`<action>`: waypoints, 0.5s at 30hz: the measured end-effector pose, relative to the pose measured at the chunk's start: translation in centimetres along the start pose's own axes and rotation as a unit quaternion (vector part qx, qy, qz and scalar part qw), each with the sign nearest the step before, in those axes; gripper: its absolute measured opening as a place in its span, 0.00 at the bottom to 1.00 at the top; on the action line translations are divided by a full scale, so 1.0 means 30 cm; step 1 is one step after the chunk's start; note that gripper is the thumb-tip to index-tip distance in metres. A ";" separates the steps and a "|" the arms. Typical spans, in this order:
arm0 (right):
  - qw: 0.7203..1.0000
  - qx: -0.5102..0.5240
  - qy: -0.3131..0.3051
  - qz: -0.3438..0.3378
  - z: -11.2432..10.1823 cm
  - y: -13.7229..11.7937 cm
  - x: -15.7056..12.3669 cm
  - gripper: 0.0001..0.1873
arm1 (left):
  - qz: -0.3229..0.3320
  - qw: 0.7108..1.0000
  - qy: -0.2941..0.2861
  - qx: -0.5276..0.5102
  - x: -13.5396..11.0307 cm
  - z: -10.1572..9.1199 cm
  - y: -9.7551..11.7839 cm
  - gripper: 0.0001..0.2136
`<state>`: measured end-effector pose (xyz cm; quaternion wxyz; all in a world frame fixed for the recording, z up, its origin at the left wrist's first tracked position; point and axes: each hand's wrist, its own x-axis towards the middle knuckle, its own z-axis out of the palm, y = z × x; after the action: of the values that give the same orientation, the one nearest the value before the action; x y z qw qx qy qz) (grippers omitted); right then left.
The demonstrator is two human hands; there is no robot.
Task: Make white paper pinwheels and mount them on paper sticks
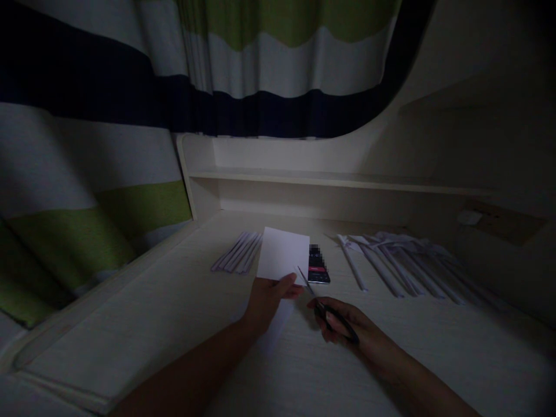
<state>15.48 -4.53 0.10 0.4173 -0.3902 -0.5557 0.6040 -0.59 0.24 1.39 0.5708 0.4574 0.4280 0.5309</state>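
A white sheet of paper [283,252] is pinched by its lower edge in my left hand [270,296], the thumb lying on top. My right hand [343,321] grips a pair of scissors [320,307] with black handles. The blades point up and left, their tips over the paper's lower right part; whether they are parted I cannot tell. Partly covered by the sheet, a phone [319,275] with a lit screen lies on the table. Below my left hand, another pale piece of paper [278,327] rests on the tabletop, partly hidden by my wrist.
Several thin rolled paper strips [237,253] lie to the left of the sheet. On the right, several longer paper sticks [391,269] with loose upper ends lie side by side. A shelf [321,179] runs along the back of the table [174,324]. Striped curtains [130,156] hang behind and left.
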 end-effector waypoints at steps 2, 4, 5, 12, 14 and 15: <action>1.000 -0.004 0.008 0.003 0.001 0.000 0.000 0.23 | -0.001 1.000 0.002 -0.001 0.001 0.000 -0.001 0.11; 1.000 -0.010 0.009 0.003 -0.001 0.001 0.001 0.22 | 0.001 1.000 0.000 -0.006 0.002 -0.001 -0.001 0.12; 1.000 -0.013 0.009 0.003 -0.003 0.002 0.002 0.21 | 0.002 1.000 -0.003 -0.010 0.003 -0.002 0.001 0.12; 0.999 -0.003 0.025 0.024 -0.017 0.008 0.007 0.22 | -0.017 0.997 -0.068 -0.031 0.014 -0.025 0.010 0.12; 0.999 0.003 0.034 0.027 -0.017 0.006 0.005 0.20 | -0.022 0.996 -0.076 -0.031 0.016 -0.029 0.010 0.11; 0.999 0.004 0.037 0.027 -0.017 0.006 0.004 0.20 | -0.024 0.996 -0.078 -0.029 0.017 -0.030 0.011 0.11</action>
<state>15.90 -4.26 -0.12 0.4228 -0.4257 -0.5266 0.6023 -1.49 0.81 1.51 0.6275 0.4704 0.3777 0.4922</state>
